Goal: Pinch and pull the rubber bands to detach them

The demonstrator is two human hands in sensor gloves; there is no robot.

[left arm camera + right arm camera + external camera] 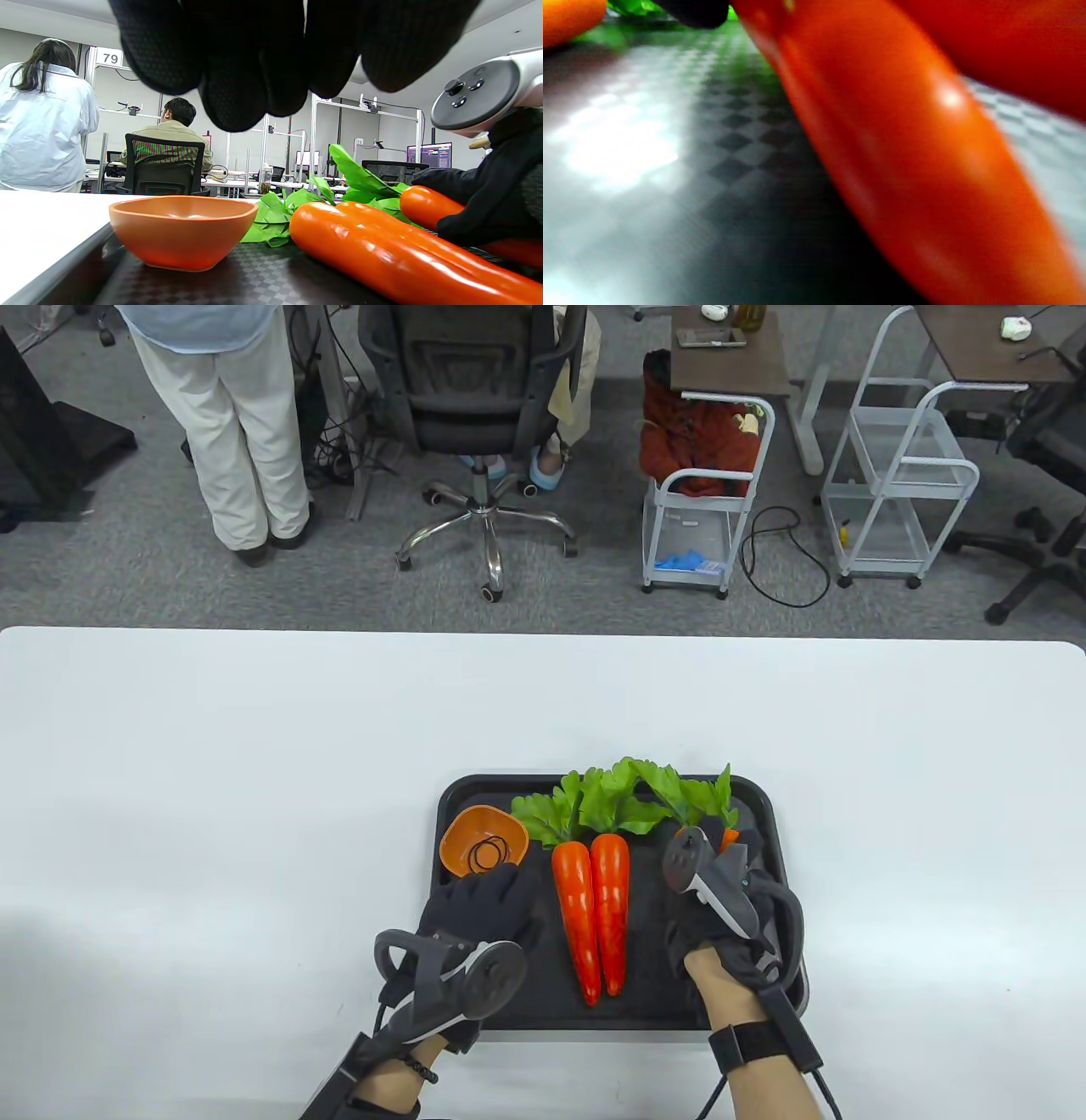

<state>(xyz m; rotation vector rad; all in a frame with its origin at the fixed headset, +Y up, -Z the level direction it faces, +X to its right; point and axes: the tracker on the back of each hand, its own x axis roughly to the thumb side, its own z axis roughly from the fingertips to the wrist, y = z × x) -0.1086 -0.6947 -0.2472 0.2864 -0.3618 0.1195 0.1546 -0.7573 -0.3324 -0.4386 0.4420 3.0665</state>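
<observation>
A black tray (pixel 458 802) holds an orange bowl (pixel 479 833) with several loose black rubber bands (pixel 489 853) in it. Two orange carrots (pixel 591 916) with green leaves lie side by side in the middle of the tray. My left hand (pixel 488 899) hovers just below the bowl, and its fingers (pixel 237 84) hang bunched with nothing seen in them. My right hand (pixel 708 861) rests on a third carrot (pixel 730 838) at the tray's right and grips it (pixel 428 205). That carrot fills the blurred right wrist view (pixel 925 169). No band shows on any carrot.
The tray sits near the front edge of a white table (pixel 212 780). Beyond the far edge are an office chair (pixel 475 398), a standing person (pixel 225 415) and white carts (pixel 704 500).
</observation>
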